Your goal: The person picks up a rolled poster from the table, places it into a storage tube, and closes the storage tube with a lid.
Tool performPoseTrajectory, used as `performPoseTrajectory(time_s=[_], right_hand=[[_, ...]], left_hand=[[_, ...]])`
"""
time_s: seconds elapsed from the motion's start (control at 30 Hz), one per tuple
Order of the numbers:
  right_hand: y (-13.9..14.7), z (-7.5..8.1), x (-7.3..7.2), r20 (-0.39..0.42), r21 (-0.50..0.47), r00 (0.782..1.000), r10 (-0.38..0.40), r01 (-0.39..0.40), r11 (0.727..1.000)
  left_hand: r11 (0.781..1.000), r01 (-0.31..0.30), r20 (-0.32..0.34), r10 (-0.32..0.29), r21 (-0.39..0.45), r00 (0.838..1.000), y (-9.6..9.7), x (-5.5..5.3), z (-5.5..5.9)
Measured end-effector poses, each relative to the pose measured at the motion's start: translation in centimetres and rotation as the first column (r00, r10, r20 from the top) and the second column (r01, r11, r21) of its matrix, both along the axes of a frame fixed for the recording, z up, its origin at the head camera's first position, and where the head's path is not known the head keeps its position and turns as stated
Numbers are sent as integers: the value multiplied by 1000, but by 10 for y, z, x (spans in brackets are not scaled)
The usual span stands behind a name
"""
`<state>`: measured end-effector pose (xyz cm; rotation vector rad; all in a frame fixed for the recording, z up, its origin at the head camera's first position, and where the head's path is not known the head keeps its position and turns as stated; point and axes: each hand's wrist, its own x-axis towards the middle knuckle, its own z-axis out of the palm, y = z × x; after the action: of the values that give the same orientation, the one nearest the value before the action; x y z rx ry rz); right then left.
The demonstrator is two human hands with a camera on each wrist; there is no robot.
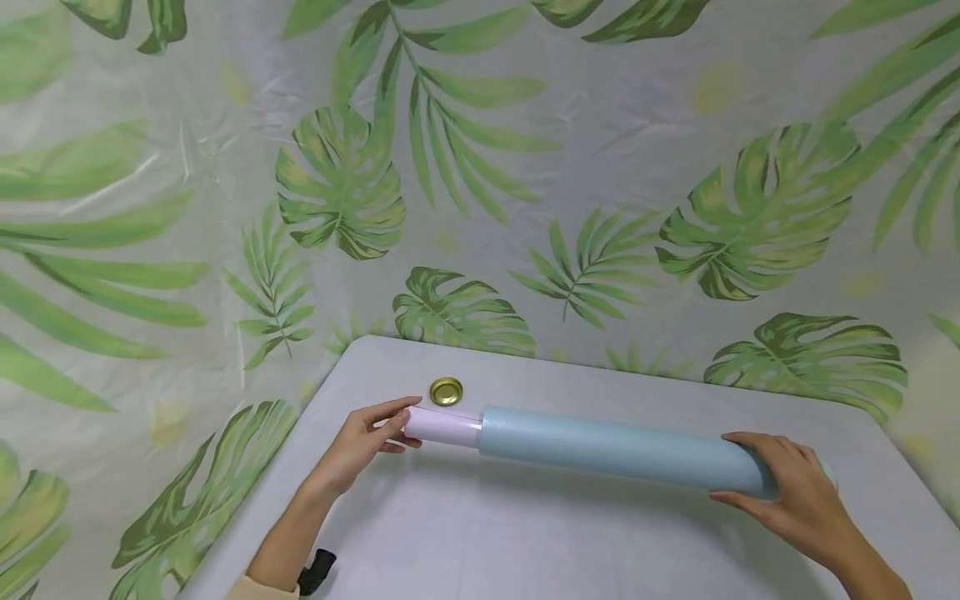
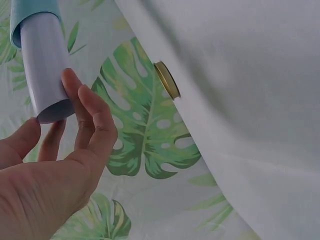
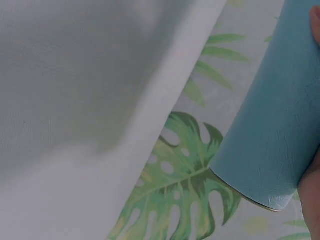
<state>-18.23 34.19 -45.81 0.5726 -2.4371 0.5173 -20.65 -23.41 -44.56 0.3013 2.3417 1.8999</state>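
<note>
A long light-blue tube [image 1: 600,450] is held level above the white table. From its left end sticks out a rolled white sheet [image 1: 442,427], its open end showing in the left wrist view. My left hand [image 1: 367,442] pinches that roll near its outer end, thumb on one side and fingertips on the other. Near the tube's right end, my right hand [image 1: 795,492] grips it from outside, thumb below and fingers over the top. In the right wrist view the tube's end [image 3: 250,200] shows a thin metallic rim, and only part of the right hand is in sight.
A round gold lid [image 1: 446,391] lies on the table [image 1: 570,542] just beyond the left hand. Some black object [image 1: 317,571] sits by the left forearm at the near left. Behind the table hangs a leaf-patterned sheet [image 1: 480,242].
</note>
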Motion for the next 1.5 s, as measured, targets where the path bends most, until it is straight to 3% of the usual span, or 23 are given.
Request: performPoseTrajectory(time_s=[0.53,0.7,1.0,1.3,1.5], right_hand=[[-1,-2,0,6,-1,1000,-2,2,1000],[-3,-2,0,5,-4,1000,-7,7,1000],[-7,-2,-3,-12,-14,1000,-2,1,1000],[-12,-6,-3,-5,-20,1000,24,-24,1000],[-16,-10,-2,3,-13,999,33,-33,999]], left_hand=[[996,-84,-25,85,38,996,7,1,2],[996,-88,-48,89,31,995,12,1,3],[995,-83,-116,76,-59,990,23,3,4],[997,-53,-105,47,-55,993,36,4,0],[997,-64,-115,57,-52,992,42,5,-3]])
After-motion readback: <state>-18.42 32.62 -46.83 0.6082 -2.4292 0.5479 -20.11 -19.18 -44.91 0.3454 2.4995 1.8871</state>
